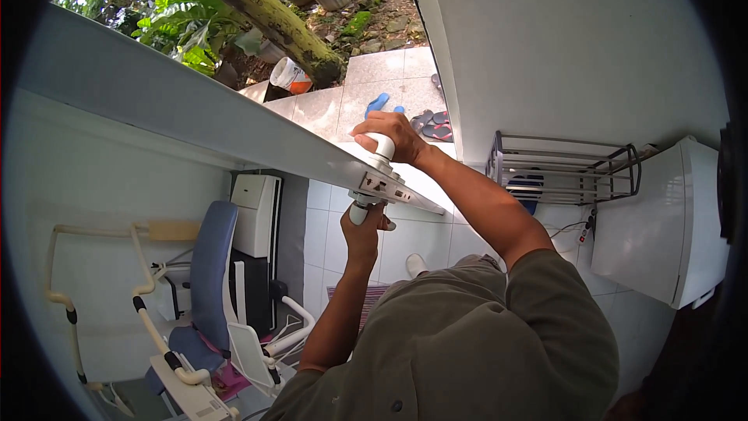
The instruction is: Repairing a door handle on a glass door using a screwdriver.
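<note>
A grey-white door (195, 101) stands ajar in front of me, its edge turned toward me with a metal latch plate (382, 185) set in it. On the outer side, my right hand (396, 134) is closed around a white lever handle (382, 145), fingers curled over its bend. Below, on the inner side, my left hand (361, 235) is closed around the matching white handle (358, 213). Parts of the left fingers are hidden behind the handle and the door edge.
Left stands an exercise machine (212, 273) with a blue padded seat. To the right are a metal wire rack (561, 168) and a white cabinet-like appliance (647, 222). Outside, blue slippers (377, 104) and dark sandals (438, 131) lie on tiles near a bucket (287, 74) and trunk (265, 12).
</note>
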Demonstrator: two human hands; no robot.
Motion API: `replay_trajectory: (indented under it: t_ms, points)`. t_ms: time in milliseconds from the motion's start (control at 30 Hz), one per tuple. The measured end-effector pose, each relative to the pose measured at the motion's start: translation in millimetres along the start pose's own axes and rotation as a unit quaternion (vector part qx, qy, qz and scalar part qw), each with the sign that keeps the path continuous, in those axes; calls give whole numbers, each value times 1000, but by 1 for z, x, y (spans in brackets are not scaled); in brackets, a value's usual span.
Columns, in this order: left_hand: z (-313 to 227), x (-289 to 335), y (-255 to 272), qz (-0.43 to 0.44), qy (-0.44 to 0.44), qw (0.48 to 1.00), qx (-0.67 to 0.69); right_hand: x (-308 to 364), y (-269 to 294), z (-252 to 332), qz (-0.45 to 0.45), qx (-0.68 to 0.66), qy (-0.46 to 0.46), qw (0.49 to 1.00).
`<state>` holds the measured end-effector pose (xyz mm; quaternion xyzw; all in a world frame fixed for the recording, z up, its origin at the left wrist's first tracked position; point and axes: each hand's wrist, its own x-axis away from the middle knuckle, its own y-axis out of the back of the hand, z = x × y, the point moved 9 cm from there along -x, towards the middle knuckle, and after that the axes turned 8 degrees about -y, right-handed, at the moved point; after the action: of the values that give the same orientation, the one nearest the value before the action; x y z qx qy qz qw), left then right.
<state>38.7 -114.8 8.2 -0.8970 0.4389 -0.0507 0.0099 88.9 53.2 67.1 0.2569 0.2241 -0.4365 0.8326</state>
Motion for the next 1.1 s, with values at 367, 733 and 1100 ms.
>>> replay_trajectory:
  t_ms: [367, 733, 1100]
  points:
    - [2, -1, 1, 1, -7, 1000, -1, 5, 3, 4, -11, 14, 20, 1000]
    - [-4, -3, -6, -3, -16, 999, -33, 7, -1, -10, 14, -13, -34, 999]
    - [3, -15, -10, 17, -43, 997, -67, 107, 19, -35, -73, -80, -265, 958]
